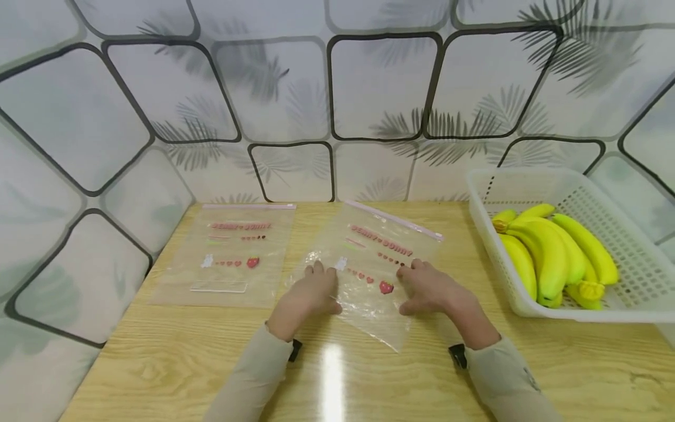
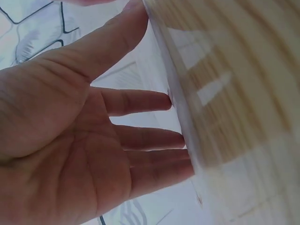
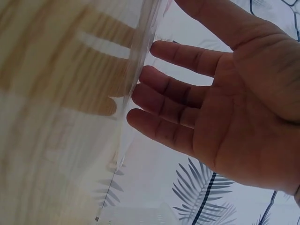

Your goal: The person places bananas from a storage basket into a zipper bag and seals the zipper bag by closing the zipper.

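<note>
A clear zip bag [image 1: 364, 258] with pink lettering and a strawberry print lies askew on the wooden table, its slider strip toward the wall. On its left side rests my left hand [image 1: 312, 293], fingertips down on the film. My right hand [image 1: 429, 288] touches the opposite side of the same bag. In the left wrist view the fingers [image 2: 145, 101] are nearly straight, tips against the surface. The right wrist view likewise shows extended fingers [image 3: 164, 126] meeting the film, the palm raised. Neither hand pinches anything.
Another matching zip bag [image 1: 227, 252] lies flat at the left of the table [image 1: 174, 351]. At the right stands a white plastic basket [image 1: 640, 287] holding several yellow bananas [image 1: 543, 252]. A patterned wall covering [image 1: 379, 88] rises behind the table.
</note>
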Demonstrator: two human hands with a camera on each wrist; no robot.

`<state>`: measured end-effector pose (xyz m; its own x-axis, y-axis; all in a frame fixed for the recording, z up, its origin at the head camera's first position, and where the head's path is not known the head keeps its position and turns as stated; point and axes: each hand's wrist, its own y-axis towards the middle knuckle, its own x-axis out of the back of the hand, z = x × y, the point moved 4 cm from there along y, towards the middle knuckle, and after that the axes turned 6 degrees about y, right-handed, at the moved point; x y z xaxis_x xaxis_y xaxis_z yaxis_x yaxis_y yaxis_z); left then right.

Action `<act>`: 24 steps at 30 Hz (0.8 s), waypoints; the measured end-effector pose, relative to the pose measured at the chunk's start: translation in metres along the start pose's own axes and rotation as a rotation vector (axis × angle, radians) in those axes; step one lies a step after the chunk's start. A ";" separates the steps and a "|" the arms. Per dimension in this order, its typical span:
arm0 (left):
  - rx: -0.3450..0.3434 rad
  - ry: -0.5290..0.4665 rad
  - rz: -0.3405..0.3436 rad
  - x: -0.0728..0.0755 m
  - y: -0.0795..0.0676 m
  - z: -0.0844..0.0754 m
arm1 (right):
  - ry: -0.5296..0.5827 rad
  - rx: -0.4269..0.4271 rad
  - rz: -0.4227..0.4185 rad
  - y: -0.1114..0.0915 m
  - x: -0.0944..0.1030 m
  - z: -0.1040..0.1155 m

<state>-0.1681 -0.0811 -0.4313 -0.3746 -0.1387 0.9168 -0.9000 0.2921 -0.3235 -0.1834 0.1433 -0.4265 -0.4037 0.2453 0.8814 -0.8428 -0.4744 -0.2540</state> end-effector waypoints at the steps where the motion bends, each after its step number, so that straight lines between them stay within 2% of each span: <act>1: -0.007 0.011 -0.010 0.000 0.000 0.001 | 0.004 0.000 -0.001 0.000 0.000 0.000; 4: -0.024 0.025 -0.025 0.001 -0.001 -0.001 | 0.021 0.001 0.003 0.000 -0.001 0.000; 9: -0.056 0.064 0.020 -0.003 -0.005 -0.012 | 0.030 -0.004 0.015 -0.002 -0.001 -0.001; 13: -0.046 0.067 0.030 -0.006 -0.009 -0.017 | 0.026 0.003 0.006 -0.003 -0.001 -0.002; 18: -0.039 0.070 0.011 -0.004 -0.008 -0.015 | 0.007 0.011 0.001 0.001 0.001 -0.003; 24: -0.069 0.122 -0.018 0.000 -0.001 -0.010 | 0.036 0.001 0.012 0.001 0.002 -0.006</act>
<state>-0.1652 -0.0716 -0.4283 -0.3250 -0.0295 0.9452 -0.8873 0.3553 -0.2940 -0.1871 0.1483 -0.4277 -0.4268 0.2698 0.8631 -0.8375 -0.4781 -0.2647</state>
